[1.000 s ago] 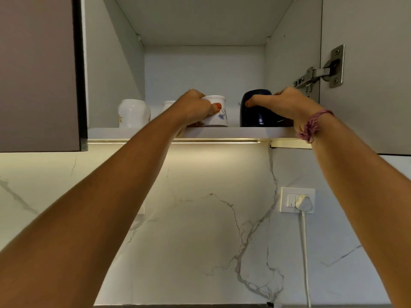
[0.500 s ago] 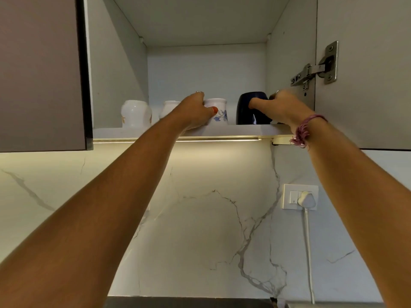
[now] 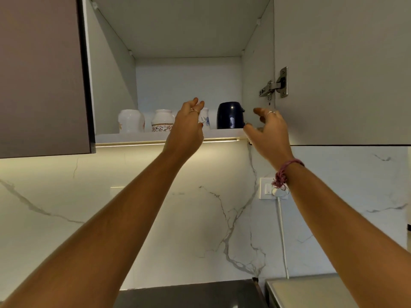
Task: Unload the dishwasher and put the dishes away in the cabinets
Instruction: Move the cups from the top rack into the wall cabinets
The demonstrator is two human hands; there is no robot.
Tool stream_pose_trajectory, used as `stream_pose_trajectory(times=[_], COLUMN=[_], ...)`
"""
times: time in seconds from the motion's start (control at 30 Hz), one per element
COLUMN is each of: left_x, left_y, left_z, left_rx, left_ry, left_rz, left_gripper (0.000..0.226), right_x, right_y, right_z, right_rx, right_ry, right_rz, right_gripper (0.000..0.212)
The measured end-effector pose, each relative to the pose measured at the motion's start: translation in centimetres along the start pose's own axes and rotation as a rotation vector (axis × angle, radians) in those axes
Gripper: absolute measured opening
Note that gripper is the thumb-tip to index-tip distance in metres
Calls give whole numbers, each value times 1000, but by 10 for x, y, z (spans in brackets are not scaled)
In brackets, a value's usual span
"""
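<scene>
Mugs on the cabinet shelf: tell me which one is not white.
The dark blue mug, rightmost of the four on the shelf, between the two hands. The other three are white, two with printed patterns.

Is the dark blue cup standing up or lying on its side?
Standing up. The dark blue cup sits upright on the cabinet shelf, its flat bottom on the board, with neither hand touching it.

Four mugs (image 3: 230,115) on shelf (image 3: 155,137) (side by side).
</scene>
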State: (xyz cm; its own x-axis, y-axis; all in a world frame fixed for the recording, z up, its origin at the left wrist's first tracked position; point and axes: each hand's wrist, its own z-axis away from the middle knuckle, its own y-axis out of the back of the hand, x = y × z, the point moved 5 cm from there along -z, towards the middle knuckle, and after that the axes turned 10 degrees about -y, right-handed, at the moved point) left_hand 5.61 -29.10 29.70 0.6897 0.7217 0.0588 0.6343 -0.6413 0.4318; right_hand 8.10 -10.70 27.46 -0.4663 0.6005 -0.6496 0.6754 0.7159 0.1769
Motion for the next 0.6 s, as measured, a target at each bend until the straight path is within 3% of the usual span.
stream_pose_trajectory(times=[0.4,0.6], left_x=[86,126], left_y=[66,88], left_z=[125,208], left_rx=[-10,-58], left_ry=[-54,-48], left_rz=[119,160], left_gripper=[50,49], right_x=[-23,-20], right_y=[67,107], right_z=[127,218], right_rx=[79,48], right_ry=[-78,-160], right_rz=[-72,-45], right_gripper=[23,25])
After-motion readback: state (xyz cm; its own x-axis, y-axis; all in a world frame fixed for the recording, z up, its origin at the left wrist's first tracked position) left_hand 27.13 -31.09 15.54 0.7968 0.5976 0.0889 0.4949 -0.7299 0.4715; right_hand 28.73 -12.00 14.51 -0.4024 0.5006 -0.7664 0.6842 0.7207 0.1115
